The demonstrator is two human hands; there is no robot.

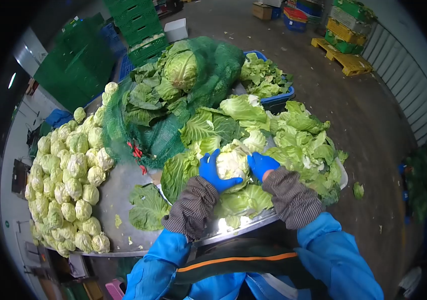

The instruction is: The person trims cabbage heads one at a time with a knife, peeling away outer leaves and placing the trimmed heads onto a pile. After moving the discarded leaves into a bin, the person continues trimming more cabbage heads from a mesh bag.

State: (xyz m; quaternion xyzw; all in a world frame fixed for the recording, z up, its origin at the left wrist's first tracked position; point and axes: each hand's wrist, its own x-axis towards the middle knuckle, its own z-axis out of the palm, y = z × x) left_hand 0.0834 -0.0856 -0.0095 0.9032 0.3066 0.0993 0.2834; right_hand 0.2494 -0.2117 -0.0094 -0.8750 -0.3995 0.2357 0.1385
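A pale, partly stripped cabbage head (231, 165) lies among loose leaves near the table's front edge. My left hand (217, 172), in a blue glove, grips it from the left, with the thumb and fingers curved round its side. On the other side, my gloved right hand (262, 165) is closed, its curled fingers close against the head's right edge. What sits between those fingers is hidden. Large green outer leaves (177, 175) lie to the left of the head. A heap of peeled leaves (303, 145) spreads to the right.
Many trimmed cabbages (68, 185) are piled at the table's left. A green net bag (148, 142) with an untrimmed cabbage (181, 70) lies at the back. Behind the table stands a blue crate (278, 97) of leaves. Stacked green crates (136, 25) and a yellow pallet (348, 60) stand farther off.
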